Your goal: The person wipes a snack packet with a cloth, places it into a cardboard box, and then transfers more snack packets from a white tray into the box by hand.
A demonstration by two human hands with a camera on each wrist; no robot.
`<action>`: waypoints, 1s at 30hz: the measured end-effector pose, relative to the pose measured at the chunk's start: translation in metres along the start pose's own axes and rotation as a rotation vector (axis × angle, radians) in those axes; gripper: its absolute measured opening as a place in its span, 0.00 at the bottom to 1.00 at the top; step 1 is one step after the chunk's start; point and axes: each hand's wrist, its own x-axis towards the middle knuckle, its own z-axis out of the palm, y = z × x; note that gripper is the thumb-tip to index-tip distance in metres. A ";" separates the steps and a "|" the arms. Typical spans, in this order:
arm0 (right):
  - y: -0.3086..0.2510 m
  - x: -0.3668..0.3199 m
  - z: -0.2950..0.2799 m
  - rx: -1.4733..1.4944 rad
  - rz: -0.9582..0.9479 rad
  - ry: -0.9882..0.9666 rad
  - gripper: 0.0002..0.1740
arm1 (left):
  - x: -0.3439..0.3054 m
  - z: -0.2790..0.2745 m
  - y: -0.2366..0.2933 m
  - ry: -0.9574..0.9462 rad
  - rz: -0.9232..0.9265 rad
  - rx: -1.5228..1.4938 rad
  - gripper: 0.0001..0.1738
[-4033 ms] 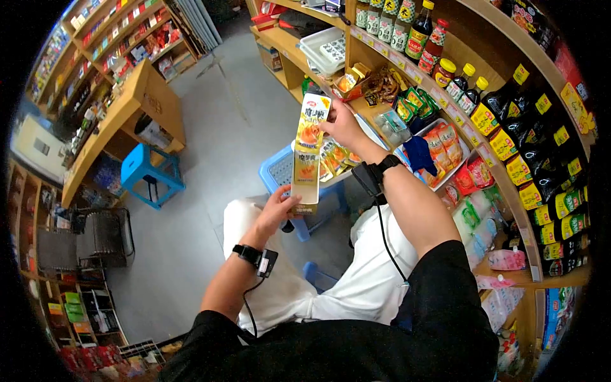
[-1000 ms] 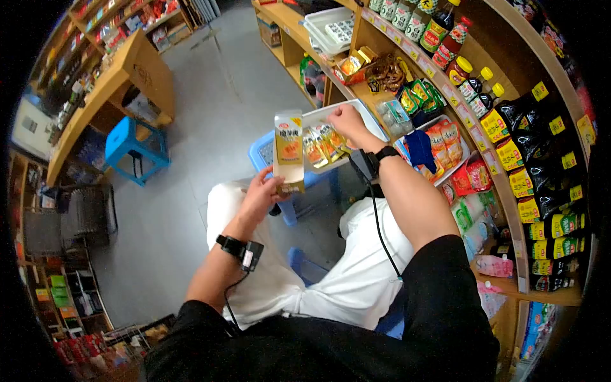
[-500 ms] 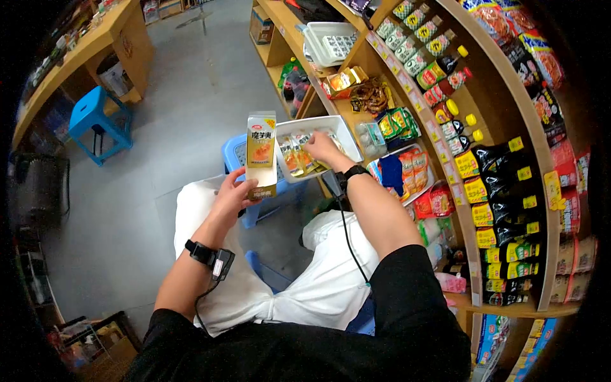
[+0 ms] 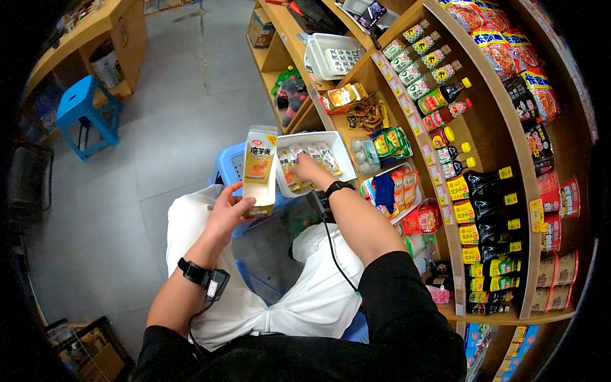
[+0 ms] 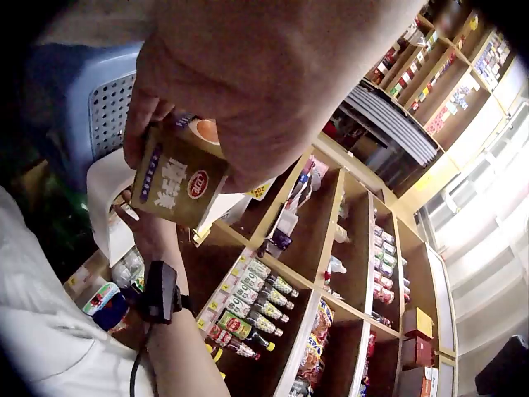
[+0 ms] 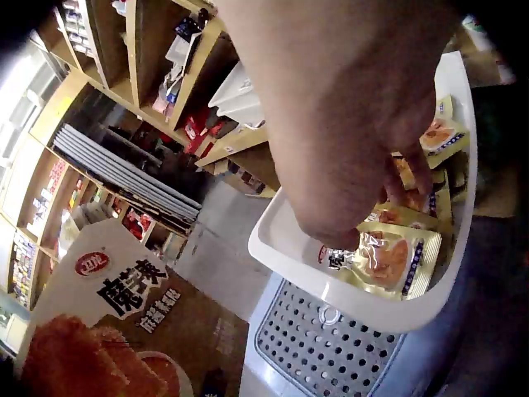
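My left hand grips the lower end of a tall snack carton, thumb on one side and fingers behind it. The carton is white and gold with a cut-out in its front; its brown printed end shows in the left wrist view. My right hand reaches into a white plastic bin, its fingers down among small gold snack packets. One packet lies right under the thumb side; the fingertips are partly hidden, and I cannot tell whether they pinch a packet.
The bin stands on a blue plastic stool between the carton and the shelving. On the right, wooden shelves hold sauce bottles and black pouches. Another blue stool stands on the grey floor at left.
My right hand has left the carton's top and gone down into the bin among the packets. The left hand still holds the carton, now further left in view. The head view has shifted rightward.
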 end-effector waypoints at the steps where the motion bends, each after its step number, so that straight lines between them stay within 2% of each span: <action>1: 0.002 0.003 0.003 -0.014 -0.018 -0.012 0.28 | 0.000 -0.001 -0.001 -0.002 -0.002 -0.001 0.39; 5: 0.000 0.008 0.011 -0.033 0.006 -0.046 0.28 | -0.001 -0.001 -0.001 -0.021 0.000 -0.004 0.40; 7: -0.001 0.011 0.014 -0.007 0.068 -0.112 0.34 | 0.000 -0.001 -0.001 -0.014 -0.008 0.004 0.40; 13: -0.008 0.018 0.020 -0.084 0.152 -0.086 0.41 | 0.002 -0.002 -0.005 -0.025 -0.019 -0.030 0.40; 17: -0.011 0.022 0.025 -0.146 0.157 -0.051 0.42 | 0.002 -0.002 -0.006 -0.005 -0.024 -0.018 0.40; 20: -0.013 0.026 0.026 -0.107 0.168 -0.093 0.43 | 0.001 -0.003 -0.005 -0.005 -0.029 -0.017 0.40; 23: -0.015 0.025 0.025 -0.082 0.184 -0.116 0.40 | 0.002 -0.003 -0.006 -0.017 -0.031 -0.014 0.40; 25: -0.004 0.032 0.033 0.007 0.150 0.004 0.33 | 0.003 -0.002 -0.007 -0.026 -0.030 -0.016 0.39; 26: 0.003 0.036 0.035 0.008 0.151 0.006 0.33 | 0.003 -0.002 -0.007 -0.027 -0.033 -0.020 0.39; 28: 0.006 0.039 0.030 0.026 -0.055 -0.122 0.24 | 0.003 -0.003 -0.008 -0.028 -0.035 -0.022 0.39; 30: -0.007 0.023 0.018 0.048 -0.041 -0.144 0.22 | 0.003 -0.002 -0.010 -0.008 -0.022 -0.003 0.33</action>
